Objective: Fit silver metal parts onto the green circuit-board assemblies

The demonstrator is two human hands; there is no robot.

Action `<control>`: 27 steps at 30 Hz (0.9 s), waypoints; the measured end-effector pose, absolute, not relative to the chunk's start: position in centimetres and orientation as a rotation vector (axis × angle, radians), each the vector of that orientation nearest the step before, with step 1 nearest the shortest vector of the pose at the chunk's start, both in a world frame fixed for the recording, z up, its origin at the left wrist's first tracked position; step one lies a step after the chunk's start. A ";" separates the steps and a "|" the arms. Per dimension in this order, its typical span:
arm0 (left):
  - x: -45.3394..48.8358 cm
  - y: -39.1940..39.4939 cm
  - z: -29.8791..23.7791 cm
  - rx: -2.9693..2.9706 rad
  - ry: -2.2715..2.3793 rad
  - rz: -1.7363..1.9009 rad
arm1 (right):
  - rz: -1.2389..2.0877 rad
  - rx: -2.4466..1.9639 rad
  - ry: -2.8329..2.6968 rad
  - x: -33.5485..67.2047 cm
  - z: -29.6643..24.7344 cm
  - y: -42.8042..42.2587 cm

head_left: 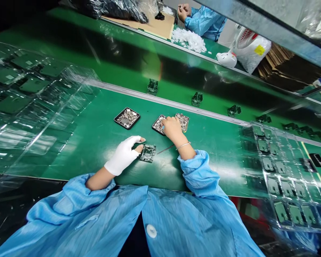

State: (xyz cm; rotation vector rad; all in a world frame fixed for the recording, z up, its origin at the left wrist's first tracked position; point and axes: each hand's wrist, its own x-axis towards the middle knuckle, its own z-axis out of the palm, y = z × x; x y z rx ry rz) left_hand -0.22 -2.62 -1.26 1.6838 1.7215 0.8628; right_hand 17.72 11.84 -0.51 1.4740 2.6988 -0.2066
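My left hand [125, 153], in a white glove with bare fingertips, rests at the left edge of a small circuit board assembly [148, 153]. Its thumb and a finger grip the board's corner while it lies on the green bench. My right hand [172, 128] is bare, with a bracelet at the wrist, and reaches over a black tray of small metal parts [158, 124]. Its fingers are bent together at the parts; whatever they pinch is hidden. Beside that hand sits another tray of small parts [183, 121]. A thin dark rod [165, 149] lies between the board and my right wrist.
A third parts tray [127, 117] stands left of centre. Clear plastic trays with green boards flank me, one left [29, 85], one right [286, 185]. Beyond a metal rail [133, 93], several board assemblies [197, 99] sit in a row. Across the bench is a co-worker's blue sleeve [205, 21].
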 end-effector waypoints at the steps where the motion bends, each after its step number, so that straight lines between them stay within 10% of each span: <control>1: -0.3 -2.6 -1.3 1.685 1.727 0.857 | -0.220 1.471 2.694 17.7 -0.6 11.8; 14: -1.0 -2.3 -0.8 1.676 1.765 0.866 | -0.447 1.568 2.742 18.1 -0.7 12.1; 22: 1.2 -1.5 1.1 1.752 1.741 0.982 | -2.436 1.478 2.604 18.6 -0.6 6.9; 27: 2.8 -1.0 1.6 1.880 1.753 0.980 | -2.700 1.387 2.387 17.6 -0.3 3.7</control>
